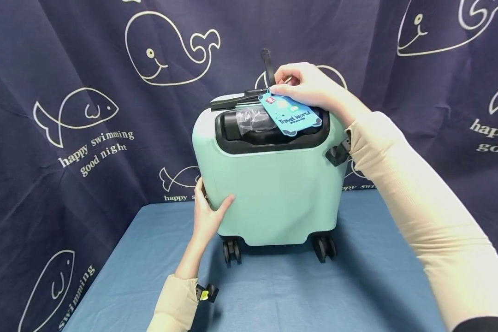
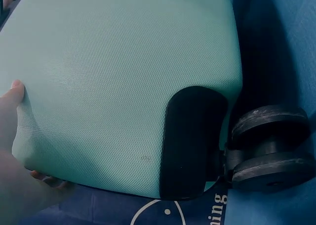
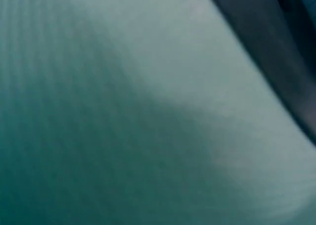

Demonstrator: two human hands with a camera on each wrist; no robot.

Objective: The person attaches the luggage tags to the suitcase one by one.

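A mint-green suitcase (image 1: pixel 274 189) stands upright on its black wheels (image 1: pixel 324 248). My left hand (image 1: pixel 206 219) grips its lower left side, thumb on the front face and fingers round the edge. At the top, my right hand (image 1: pixel 311 87) pinches the upper end of a blue luggage tag (image 1: pixel 293 116) between thumb and curled fingers. Beside those fingers a black strap (image 1: pixel 267 67) sticks up. Below the tag, a black handle partly wrapped in clear plastic (image 1: pixel 253 119) lies in the recess. The right wrist view holds only blurred green shell (image 3: pixel 123 111) and the dark recess rim (image 3: pixel 266 52).
The suitcase stands on a table under a blue cloth (image 1: pixel 274 290). Close behind it hangs a navy curtain (image 1: pixel 240 37) printed with whales and fish. A double wheel (image 2: pixel 271 151) juts from the corner in the left wrist view.
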